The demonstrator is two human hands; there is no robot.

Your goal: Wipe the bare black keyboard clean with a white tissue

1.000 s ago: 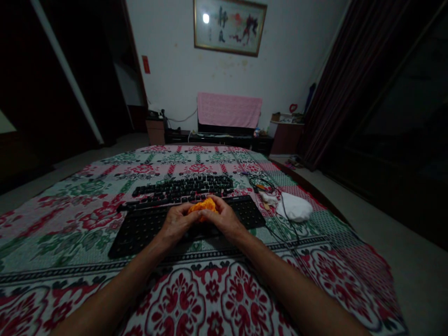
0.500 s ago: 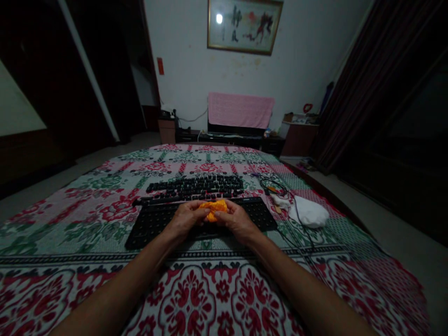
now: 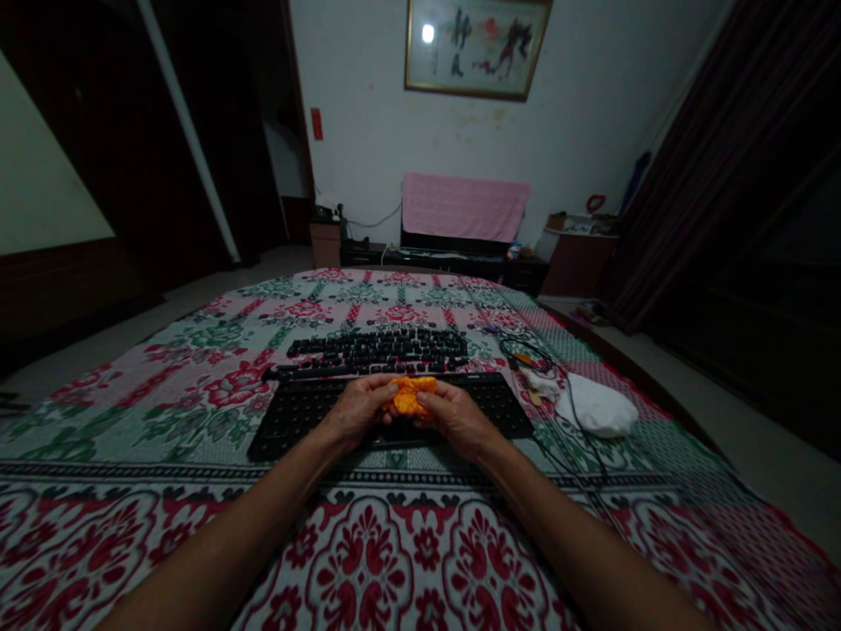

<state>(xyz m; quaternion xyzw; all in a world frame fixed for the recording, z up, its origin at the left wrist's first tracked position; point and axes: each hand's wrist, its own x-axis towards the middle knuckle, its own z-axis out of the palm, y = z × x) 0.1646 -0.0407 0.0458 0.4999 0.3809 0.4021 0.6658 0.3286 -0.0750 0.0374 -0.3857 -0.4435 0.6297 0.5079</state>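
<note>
A crumpled orange cloth (image 3: 411, 395) is pinched between both my hands over a black keyboard frame (image 3: 302, 414) without keycaps. My left hand (image 3: 358, 414) grips its left side and my right hand (image 3: 455, 418) grips its right side, fingers closed on it. Just behind the frame lies a second black keyboard (image 3: 378, 349) with its keys on. Both rest on a floral red, green and white bedspread (image 3: 197, 386).
A white bundle (image 3: 597, 405) and black cables (image 3: 526, 355) lie to the right of the keyboards. The bed's right edge drops to the floor. Beyond the bed stand a low cabinet with a pink cloth (image 3: 463, 206) and a framed picture (image 3: 477, 46).
The view has shifted, so everything sits further right in the picture. My hands stay on the orange cloth over the keyboard frame, holding it slightly lower.
</note>
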